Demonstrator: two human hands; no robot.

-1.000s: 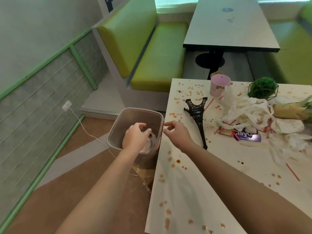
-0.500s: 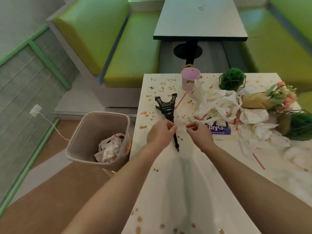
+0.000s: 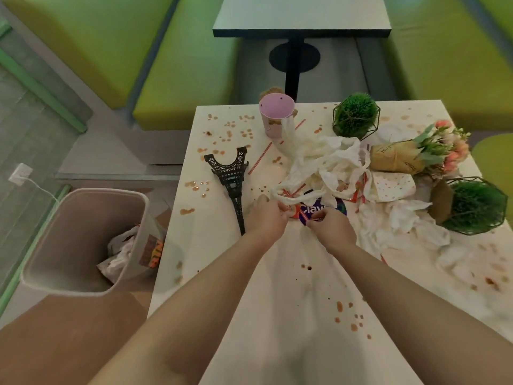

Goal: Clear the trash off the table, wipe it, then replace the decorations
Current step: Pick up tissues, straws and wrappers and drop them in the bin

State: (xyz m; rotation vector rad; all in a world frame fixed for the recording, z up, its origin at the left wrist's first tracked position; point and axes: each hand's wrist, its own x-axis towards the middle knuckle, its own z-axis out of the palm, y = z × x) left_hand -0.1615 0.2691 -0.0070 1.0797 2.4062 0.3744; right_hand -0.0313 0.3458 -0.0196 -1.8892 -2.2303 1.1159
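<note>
A white table (image 3: 277,315) spotted with brown stains carries a heap of crumpled white napkins (image 3: 327,162), red straws and a purple wrapper (image 3: 319,211). My left hand (image 3: 268,218) pinches the near edge of the napkin heap beside a small red-and-white packet. My right hand (image 3: 331,227) pinches a small scrap at the purple wrapper's front edge. A black tower model (image 3: 231,180) lies flat just left of my left hand. A grey bin (image 3: 77,240) with crumpled paper inside stands on the floor at the table's left.
A pink cup (image 3: 274,115) stands at the far edge. Two green moss balls in wire frames (image 3: 355,115) (image 3: 474,208) and a paper-wrapped flower bouquet (image 3: 416,154) sit at the right. Green benches and a dark table (image 3: 302,15) lie beyond.
Both hands left the bin and came to the table, then reached further right into the trash heap by the purple wrapper. The view swung right and down.
</note>
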